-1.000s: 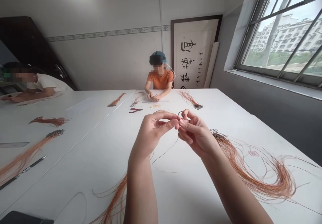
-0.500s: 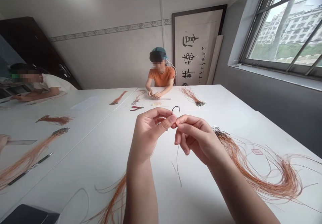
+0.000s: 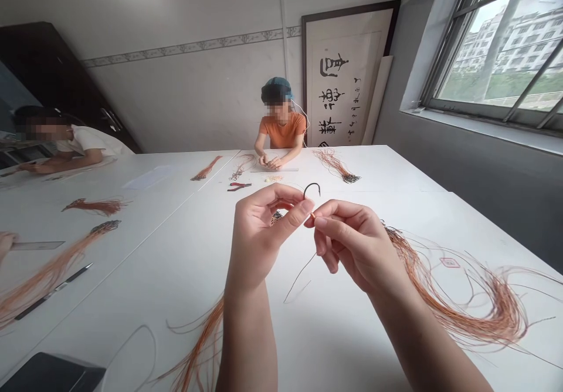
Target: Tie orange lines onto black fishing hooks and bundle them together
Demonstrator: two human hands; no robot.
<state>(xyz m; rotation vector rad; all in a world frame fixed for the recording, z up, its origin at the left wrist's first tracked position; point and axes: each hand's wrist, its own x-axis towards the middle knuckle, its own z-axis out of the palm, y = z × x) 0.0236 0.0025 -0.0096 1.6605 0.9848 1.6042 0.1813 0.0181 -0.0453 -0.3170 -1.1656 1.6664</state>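
Note:
A dark fishing hook (image 3: pixel 312 183) points upward, its shank pinched between the thumb and index finger of my left hand (image 3: pixel 264 233). Just right of it, my right hand (image 3: pixel 354 236) is closed, thumb and index finger gripping orange fishing line at the lower end of the hook. A thin tail of line (image 3: pixel 299 274) hangs below my right fingers. Behind my left thumb, more dark hooks (image 3: pixel 277 217) partly show. Beside my right forearm lies a bundle of orange lines (image 3: pixel 472 321) with hooks; another orange bundle (image 3: pixel 200 345) is partly hidden by my left forearm.
On the white table (image 3: pixel 145 274) are red-handled pliers (image 3: pixel 240 186), a pen (image 3: pixel 55 292), a black object (image 3: pixel 53 374) and several line bundles. One person in orange (image 3: pixel 282 129) works opposite; another person (image 3: pixel 94 145) leans at the left. A ruler (image 3: pixel 37 245) lies near a hand.
Both hands have shifted slightly right with the hook. The hanging tail of line has swung to the left, and more dark hooks show behind my left thumb.

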